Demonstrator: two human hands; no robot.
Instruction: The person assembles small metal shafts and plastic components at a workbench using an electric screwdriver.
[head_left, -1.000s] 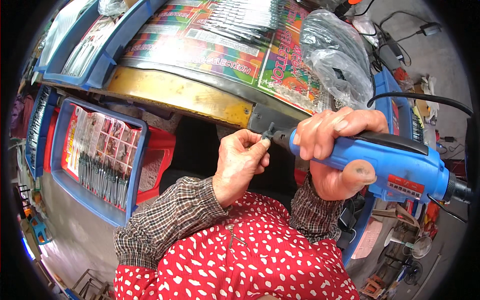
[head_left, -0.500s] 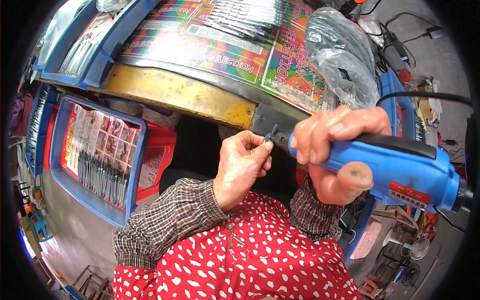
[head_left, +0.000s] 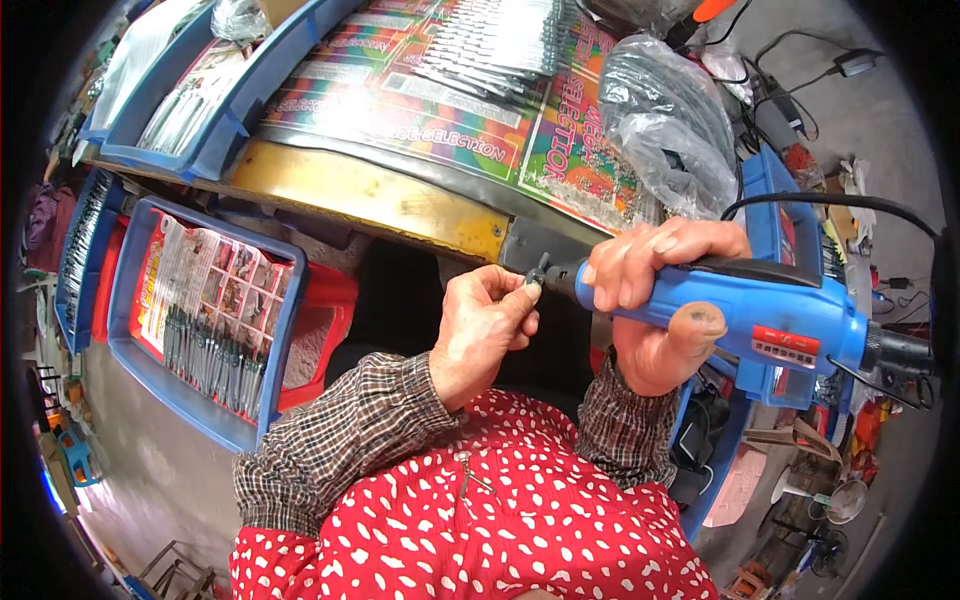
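Note:
My left hand (head_left: 478,325) is closed, thumb and fingertips pinching a small dark part (head_left: 537,274) whose kind I cannot make out. Wrapped around a blue electric screwdriver (head_left: 765,312) is my right hand (head_left: 645,350), its thumb along the near side of the body. The driver lies nearly level, with its dark tip pointing left at the small part. Tip and part meet or almost meet just off the table's metal edge; the exact contact is too small to tell.
Slim silver-and-black pen-like pieces (head_left: 490,50) lie on the table's colourful printed sheet (head_left: 440,145), beside a clear plastic bag (head_left: 670,130). A blue tray (head_left: 215,425) of similar pieces stands at left on a red stool (head_left: 330,320). The driver's black cable (head_left: 840,197) loops at right.
The screwdriver's rear end and my right hand have shifted slightly left in the picture. My left hand keeps its pinch on the small dark part. The whole view has also shifted a little.

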